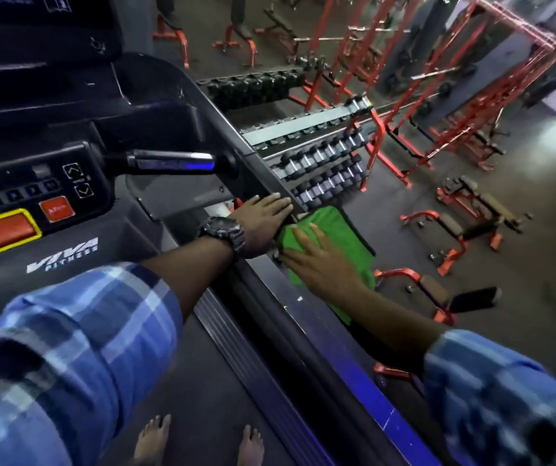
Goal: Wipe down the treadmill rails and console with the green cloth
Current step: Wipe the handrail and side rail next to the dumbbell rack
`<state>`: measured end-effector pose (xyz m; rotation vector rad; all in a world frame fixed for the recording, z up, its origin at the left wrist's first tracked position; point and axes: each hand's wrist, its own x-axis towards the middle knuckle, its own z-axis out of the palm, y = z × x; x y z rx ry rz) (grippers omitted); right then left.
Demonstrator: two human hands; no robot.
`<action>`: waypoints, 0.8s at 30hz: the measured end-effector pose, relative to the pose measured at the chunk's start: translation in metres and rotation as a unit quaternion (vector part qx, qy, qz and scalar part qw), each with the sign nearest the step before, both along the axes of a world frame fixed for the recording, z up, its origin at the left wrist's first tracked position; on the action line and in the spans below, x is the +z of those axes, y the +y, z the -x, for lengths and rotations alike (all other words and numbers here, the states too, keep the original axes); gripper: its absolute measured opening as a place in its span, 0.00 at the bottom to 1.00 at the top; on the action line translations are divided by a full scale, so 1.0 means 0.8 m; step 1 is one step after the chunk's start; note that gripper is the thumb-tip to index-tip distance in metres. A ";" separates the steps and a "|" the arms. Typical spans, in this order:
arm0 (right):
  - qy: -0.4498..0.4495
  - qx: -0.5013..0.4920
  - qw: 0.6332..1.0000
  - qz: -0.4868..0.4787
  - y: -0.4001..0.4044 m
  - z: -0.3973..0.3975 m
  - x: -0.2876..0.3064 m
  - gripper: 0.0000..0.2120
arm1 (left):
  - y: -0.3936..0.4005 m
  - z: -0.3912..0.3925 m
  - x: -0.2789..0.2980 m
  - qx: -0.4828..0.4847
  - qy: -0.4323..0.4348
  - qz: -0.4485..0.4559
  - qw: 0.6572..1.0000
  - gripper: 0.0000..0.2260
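The green cloth is draped over the treadmill's right rail, part of it hanging down the outer side. My right hand lies flat on the cloth, fingers spread, pressing it onto the rail. My left hand, with a dark wristwatch, rests flat on the same rail just ahead of the cloth, fingers together and touching its edge. The dark console with a red button and an orange stop pad sits at the left, with a black handlebar grip sticking out toward the rail.
My bare feet stand on the treadmill belt. Beyond the rail, below, are dumbbell racks, red benches and red squat racks on a dark gym floor.
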<state>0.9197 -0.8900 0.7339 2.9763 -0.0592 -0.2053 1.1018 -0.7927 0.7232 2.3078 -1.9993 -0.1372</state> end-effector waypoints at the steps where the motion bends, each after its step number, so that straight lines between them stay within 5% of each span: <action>1: -0.009 -0.037 0.999 -0.034 -0.010 -0.014 -0.024 0.20 | 0.000 -0.004 0.000 -0.006 -0.007 0.002 1.000 0.33; 4: 0.042 -0.057 0.988 0.134 -0.021 0.014 -0.053 0.25 | 0.001 -0.020 0.000 -0.024 -0.005 0.002 1.000 0.36; 7: -0.069 -0.191 0.962 0.181 -0.054 0.095 -0.163 0.21 | 0.000 -0.030 -0.001 -0.003 0.019 0.000 1.000 0.38; 10: 0.106 -0.087 0.990 -0.018 -0.038 0.113 -0.114 0.18 | -0.006 -0.041 0.002 0.005 0.015 0.006 1.000 0.38; 11: 0.036 -0.052 0.993 0.102 -0.027 0.090 -0.091 0.18 | -0.008 -0.044 0.005 0.005 0.013 0.010 1.000 0.37; 13: -0.040 0.057 0.984 0.163 -0.026 0.025 -0.043 0.15 | -0.012 -0.051 0.012 -0.002 -0.005 0.017 1.000 0.35; 15: -0.133 0.042 0.972 0.187 -0.009 -0.033 -0.009 0.15 | -0.015 -0.058 0.014 0.008 -0.005 0.009 1.000 0.34; 19: 0.004 0.014 0.978 0.206 0.011 -0.074 -0.040 0.18 | -0.015 -0.075 0.012 0.057 0.006 -0.017 0.998 0.36; 22: -0.042 0.021 0.997 0.058 0.016 -0.039 -0.032 0.23 | -0.013 -0.091 0.016 0.054 -0.025 -0.021 0.998 0.35; 23: -0.112 -0.025 0.992 -0.049 0.016 -0.023 -0.022 0.29 | -0.013 -0.093 0.018 0.061 -0.023 -0.015 0.998 0.35; 24: -0.066 -0.063 0.983 -0.158 0.016 -0.020 -0.016 0.29 | -0.013 -0.096 0.020 0.070 -0.015 -0.004 0.997 0.34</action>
